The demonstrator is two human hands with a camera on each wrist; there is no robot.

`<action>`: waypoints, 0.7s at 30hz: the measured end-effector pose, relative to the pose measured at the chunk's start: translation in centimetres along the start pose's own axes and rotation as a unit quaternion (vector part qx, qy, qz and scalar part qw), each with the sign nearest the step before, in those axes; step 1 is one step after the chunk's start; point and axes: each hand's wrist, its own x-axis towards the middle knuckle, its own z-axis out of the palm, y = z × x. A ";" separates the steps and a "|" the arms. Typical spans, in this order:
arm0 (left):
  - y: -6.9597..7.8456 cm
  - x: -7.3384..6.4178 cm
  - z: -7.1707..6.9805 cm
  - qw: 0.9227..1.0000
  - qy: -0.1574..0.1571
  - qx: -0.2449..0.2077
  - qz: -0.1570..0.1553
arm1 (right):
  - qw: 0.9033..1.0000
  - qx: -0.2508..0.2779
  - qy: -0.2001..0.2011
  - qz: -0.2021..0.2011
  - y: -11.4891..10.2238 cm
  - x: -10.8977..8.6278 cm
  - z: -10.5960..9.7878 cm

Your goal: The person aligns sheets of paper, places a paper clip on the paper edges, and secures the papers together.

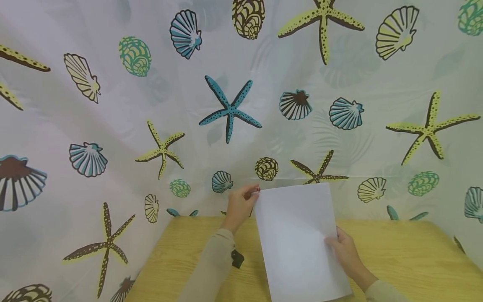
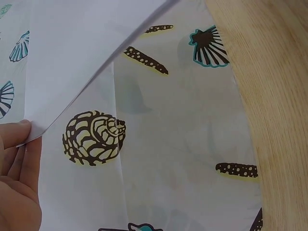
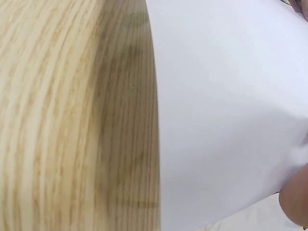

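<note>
Currently, you have the white paper [image 1: 298,239] between both hands above the worktop [image 1: 396,251], its long axis running away from you, far end leaning slightly left. Your left grip [image 1: 240,205] pinches the far left corner, so the paper extends rightward and back toward you from there. Your right grip [image 1: 347,251] holds the right edge partway along, with the paper on its left; neither hand is nearer, since both touch it.

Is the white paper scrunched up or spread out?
Spread out: the white paper shows a broad, smooth face, the left hand pinching one corner and the right hand holding one edge.
</note>
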 end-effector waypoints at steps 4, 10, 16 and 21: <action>0.1 0.1 0.0 1.000 -0.001 -0.010 -0.006 | 1.000 0.005 -0.003 -0.007 -0.1 0.0 0.0; 0.2 0.2 0.0 1.000 -0.007 -0.013 -0.016 | 1.000 0.002 0.003 -0.014 -0.2 -0.2 0.0; 0.3 0.2 0.0 1.000 -0.011 -0.014 -0.021 | 1.000 -0.002 0.008 -0.014 -0.1 -0.1 0.0; 0.4 0.1 -0.1 1.000 -0.013 -0.015 -0.022 | 1.000 -0.001 0.008 -0.011 -0.1 -0.2 0.0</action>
